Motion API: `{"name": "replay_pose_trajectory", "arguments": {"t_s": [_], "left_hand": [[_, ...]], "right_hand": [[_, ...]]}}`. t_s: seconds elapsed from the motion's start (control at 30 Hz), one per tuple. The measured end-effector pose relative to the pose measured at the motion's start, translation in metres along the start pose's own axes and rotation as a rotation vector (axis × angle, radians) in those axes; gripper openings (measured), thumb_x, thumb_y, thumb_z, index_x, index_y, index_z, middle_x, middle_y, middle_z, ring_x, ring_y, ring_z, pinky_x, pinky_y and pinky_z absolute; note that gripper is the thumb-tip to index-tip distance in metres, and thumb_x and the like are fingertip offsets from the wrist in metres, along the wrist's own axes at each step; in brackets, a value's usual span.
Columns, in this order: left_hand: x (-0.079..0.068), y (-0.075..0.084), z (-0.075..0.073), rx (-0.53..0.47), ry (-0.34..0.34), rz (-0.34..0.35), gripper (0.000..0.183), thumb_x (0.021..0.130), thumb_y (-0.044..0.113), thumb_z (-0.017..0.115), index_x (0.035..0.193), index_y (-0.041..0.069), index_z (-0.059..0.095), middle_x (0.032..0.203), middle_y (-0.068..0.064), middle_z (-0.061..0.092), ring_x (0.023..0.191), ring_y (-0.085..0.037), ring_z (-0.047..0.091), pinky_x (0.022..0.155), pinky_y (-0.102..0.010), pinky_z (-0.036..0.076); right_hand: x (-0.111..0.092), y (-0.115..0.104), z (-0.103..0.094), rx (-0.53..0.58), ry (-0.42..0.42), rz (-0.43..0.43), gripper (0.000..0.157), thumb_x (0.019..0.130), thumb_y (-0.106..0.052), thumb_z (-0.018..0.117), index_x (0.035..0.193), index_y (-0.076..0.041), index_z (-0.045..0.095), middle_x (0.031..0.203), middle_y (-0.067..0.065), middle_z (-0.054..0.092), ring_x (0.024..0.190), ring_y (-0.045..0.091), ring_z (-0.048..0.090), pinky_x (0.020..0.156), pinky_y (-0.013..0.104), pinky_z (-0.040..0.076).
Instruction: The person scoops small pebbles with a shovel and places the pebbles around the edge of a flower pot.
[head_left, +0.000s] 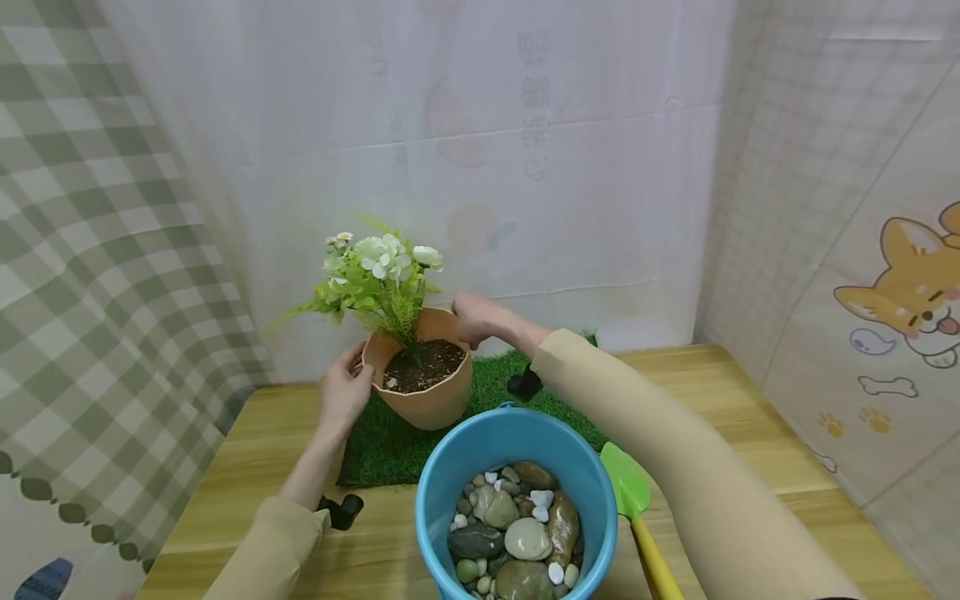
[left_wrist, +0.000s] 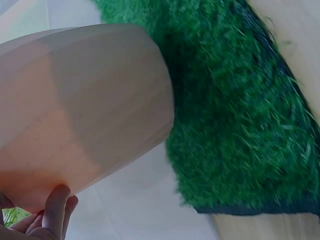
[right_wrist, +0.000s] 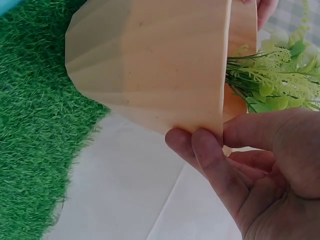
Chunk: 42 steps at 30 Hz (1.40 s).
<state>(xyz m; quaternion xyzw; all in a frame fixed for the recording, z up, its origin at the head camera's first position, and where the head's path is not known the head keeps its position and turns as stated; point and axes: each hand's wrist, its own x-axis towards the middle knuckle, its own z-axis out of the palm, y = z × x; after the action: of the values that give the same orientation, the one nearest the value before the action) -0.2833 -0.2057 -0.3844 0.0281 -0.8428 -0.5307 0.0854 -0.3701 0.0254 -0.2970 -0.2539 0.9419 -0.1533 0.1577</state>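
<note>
A peach-coloured flower pot (head_left: 435, 406) stands over the green artificial turf mat (head_left: 382, 450), with dark soil (head_left: 426, 367) inside. White flowers with green leaves (head_left: 378, 279) rise from the soil and lean left. My left hand (head_left: 347, 390) grips the pot's left rim; in the left wrist view its fingers (left_wrist: 56, 207) lie against the outer wall. On the far right side, my right hand (head_left: 477, 318) pinches the rim. The right wrist view shows that thumb inside the rim and fingertips (right_wrist: 207, 142) on the outside.
In front of the pot is a blue bucket (head_left: 430, 508) holding several wet stones and white pebbles. A small shovel (head_left: 628, 483) with a green blade and yellow handle lies right of the bucket on the wooden table (head_left: 720, 400). A white curtain (head_left: 570, 250) hangs behind.
</note>
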Motion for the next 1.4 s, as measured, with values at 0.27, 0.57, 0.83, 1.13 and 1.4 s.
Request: {"name": "replay_pose_trajectory", "arguments": {"t_s": [0.27,0.57,0.83,1.13,1.4], "left_hand": [[0.006,0.006,0.028,0.005,0.023,0.057,0.057,0.102,0.006,0.044,0.157,-0.005,0.042,0.156,-0.03,0.052,0.144,-0.043,0.054,0.12,-0.051,0.048],[0.004,0.013,0.044,0.009,0.008,0.114,0.052,0.107,0.014,0.053,0.155,-0.003,0.047,0.151,-0.028,0.058,0.139,-0.042,0.06,0.114,-0.051,0.053],[0.0,0.01,0.037,0.025,0.014,0.097,0.052,0.106,0.011,0.053,0.155,-0.003,0.047,0.152,-0.027,0.058,0.139,-0.042,0.06,0.113,-0.053,0.054],[0.001,0.012,0.043,0.04,-0.017,0.096,0.052,0.105,0.012,0.053,0.154,-0.003,0.048,0.151,-0.027,0.059,0.138,-0.042,0.061,0.111,-0.053,0.055],[0.002,0.005,0.047,0.02,-0.037,0.059,0.052,0.106,0.015,0.052,0.157,0.003,0.047,0.154,-0.023,0.058,0.141,-0.04,0.059,0.108,-0.053,0.057]], "right_hand": [[-0.021,0.027,-0.002,0.037,0.06,0.026,0.026,0.088,0.009,0.055,0.073,-0.011,0.049,0.065,0.005,0.061,0.054,0.01,0.051,0.053,0.021,0.037],[-0.038,0.048,-0.001,0.055,0.141,0.02,0.039,0.09,0.004,0.061,0.129,0.01,0.067,0.084,0.012,0.074,0.057,0.009,0.054,0.052,0.02,0.042],[-0.037,0.04,-0.001,0.002,0.136,-0.01,0.038,0.089,0.002,0.063,0.126,0.01,0.07,0.075,0.01,0.077,0.055,0.01,0.06,0.051,0.019,0.042],[-0.041,0.047,0.001,0.019,0.11,0.023,0.05,0.093,-0.001,0.067,0.139,0.014,0.058,0.096,0.019,0.081,0.072,0.021,0.078,0.065,0.025,0.06],[-0.041,0.062,0.013,0.084,0.141,0.008,0.056,0.091,-0.001,0.064,0.144,0.014,0.055,0.076,0.011,0.074,0.058,0.011,0.064,0.054,0.02,0.044]]}}
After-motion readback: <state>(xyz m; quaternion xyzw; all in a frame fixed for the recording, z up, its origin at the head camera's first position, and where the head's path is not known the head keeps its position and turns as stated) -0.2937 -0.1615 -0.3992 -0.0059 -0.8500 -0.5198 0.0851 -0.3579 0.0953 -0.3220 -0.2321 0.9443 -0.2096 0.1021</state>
